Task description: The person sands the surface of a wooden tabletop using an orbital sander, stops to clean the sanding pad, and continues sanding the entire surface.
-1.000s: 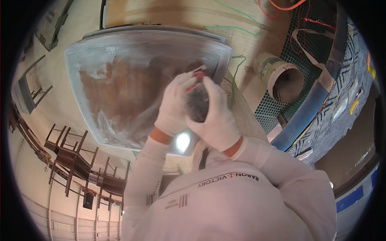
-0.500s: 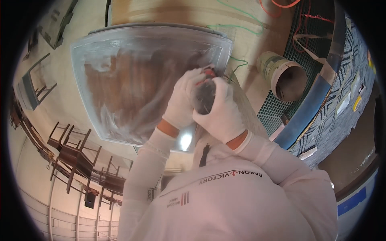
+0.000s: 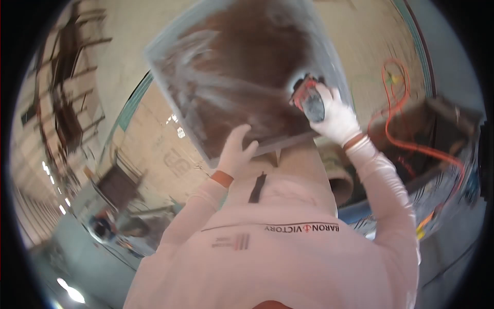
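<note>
A large square brown panel with dusty grey streaks and a pale rim fills the upper middle. My right hand, in a white glove, is closed around a small dark grey and red hand sander pressed against the panel's right edge. My left hand, also gloved in white, lies flat with fingers apart on the panel's lower edge, holding nothing. Both sleeves and my chest are in a white coverall with an orange cuff band at each wrist.
An orange cable loops to the right of the panel, towards a dark box. A cardboard tube lies under my right forearm. Dark wooden frames stand at the far left on a pale floor.
Both hands were together on the sander at the panel's middle. Now they are apart: the right hand has the sander at the right edge, the left hand lies on the lower edge. The view swung.
</note>
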A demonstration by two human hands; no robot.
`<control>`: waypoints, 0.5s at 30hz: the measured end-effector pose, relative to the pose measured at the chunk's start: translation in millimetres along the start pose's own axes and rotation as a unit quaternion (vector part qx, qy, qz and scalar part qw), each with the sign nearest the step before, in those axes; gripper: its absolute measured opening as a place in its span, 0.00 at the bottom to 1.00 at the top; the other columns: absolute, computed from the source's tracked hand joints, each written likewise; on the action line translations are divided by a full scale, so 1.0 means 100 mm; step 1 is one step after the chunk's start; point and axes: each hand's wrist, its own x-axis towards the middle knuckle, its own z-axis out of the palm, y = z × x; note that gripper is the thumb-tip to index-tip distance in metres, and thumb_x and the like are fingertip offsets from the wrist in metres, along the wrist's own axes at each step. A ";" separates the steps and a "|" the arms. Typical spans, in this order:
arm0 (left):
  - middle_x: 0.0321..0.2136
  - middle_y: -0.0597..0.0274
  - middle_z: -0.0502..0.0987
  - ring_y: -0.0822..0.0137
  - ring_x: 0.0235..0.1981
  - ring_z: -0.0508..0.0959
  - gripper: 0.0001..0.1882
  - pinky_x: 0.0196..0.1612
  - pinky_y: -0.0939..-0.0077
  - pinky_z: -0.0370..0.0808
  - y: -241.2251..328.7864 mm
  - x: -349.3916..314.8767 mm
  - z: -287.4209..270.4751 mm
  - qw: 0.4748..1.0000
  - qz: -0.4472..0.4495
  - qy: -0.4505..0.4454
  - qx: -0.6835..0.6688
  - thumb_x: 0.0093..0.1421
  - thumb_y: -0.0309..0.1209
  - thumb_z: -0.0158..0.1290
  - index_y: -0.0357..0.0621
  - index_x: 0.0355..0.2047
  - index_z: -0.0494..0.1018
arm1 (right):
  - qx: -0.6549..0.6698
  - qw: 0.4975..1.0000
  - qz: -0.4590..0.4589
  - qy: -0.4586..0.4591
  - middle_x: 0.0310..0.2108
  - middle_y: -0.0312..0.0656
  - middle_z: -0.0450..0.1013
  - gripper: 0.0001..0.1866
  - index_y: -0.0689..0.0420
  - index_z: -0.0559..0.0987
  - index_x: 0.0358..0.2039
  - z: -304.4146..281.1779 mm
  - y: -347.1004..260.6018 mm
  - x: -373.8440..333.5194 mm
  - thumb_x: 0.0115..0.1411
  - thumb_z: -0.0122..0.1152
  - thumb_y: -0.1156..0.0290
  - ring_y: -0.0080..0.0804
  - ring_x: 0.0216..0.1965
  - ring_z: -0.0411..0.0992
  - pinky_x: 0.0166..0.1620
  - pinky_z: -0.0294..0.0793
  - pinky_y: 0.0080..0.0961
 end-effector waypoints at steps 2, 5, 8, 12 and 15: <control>0.54 0.47 0.72 0.51 0.58 0.71 0.27 0.62 0.61 0.67 -0.03 -0.12 0.04 0.996 -0.049 0.044 -0.056 0.59 0.33 0.60 0.37 0.57 0.68 | 0.022 1.000 -0.010 -0.012 0.55 0.56 0.65 0.44 0.46 0.62 0.64 0.14 -0.23 0.15 0.46 0.70 0.63 0.63 0.44 0.76 0.49 0.78 0.50; 0.53 0.48 0.72 0.52 0.57 0.72 0.27 0.61 0.62 0.68 -0.09 -0.43 0.33 0.971 -0.128 0.138 -0.145 0.60 0.32 0.59 0.38 0.58 0.68 | 0.019 0.996 -0.057 -0.067 0.53 0.55 0.67 0.42 0.48 0.62 0.62 0.32 -0.75 0.45 0.46 0.70 0.65 0.60 0.47 0.75 0.50 0.76 0.48; 0.55 0.47 0.72 0.49 0.58 0.71 0.26 0.62 0.61 0.67 -0.08 -0.59 0.55 0.945 -0.174 0.178 -0.213 0.60 0.33 0.58 0.38 0.58 0.68 | -0.037 0.984 -0.141 -0.103 0.53 0.55 0.67 0.41 0.48 0.62 0.62 0.41 -1.17 0.82 0.47 0.68 0.65 0.60 0.48 0.74 0.51 0.76 0.47; 0.56 0.46 0.71 0.48 0.59 0.69 0.25 0.63 0.61 0.66 -0.26 -0.65 0.81 0.918 -0.188 0.266 -0.227 0.61 0.33 0.57 0.36 0.57 0.69 | -0.085 0.970 -0.209 -0.094 0.53 0.58 0.68 0.39 0.47 0.62 0.63 0.56 -1.72 1.30 0.50 0.65 0.65 0.61 0.49 0.74 0.51 0.76 0.47; 0.56 0.45 0.70 0.48 0.59 0.69 0.25 0.62 0.60 0.66 -0.28 -0.59 0.70 0.874 -0.218 0.334 -0.276 0.62 0.32 0.57 0.36 0.57 0.68 | -0.158 0.940 -0.256 -0.162 0.52 0.58 0.68 0.37 0.43 0.65 0.62 0.61 -2.14 1.37 0.50 0.66 0.65 0.61 0.47 0.75 0.50 0.76 0.47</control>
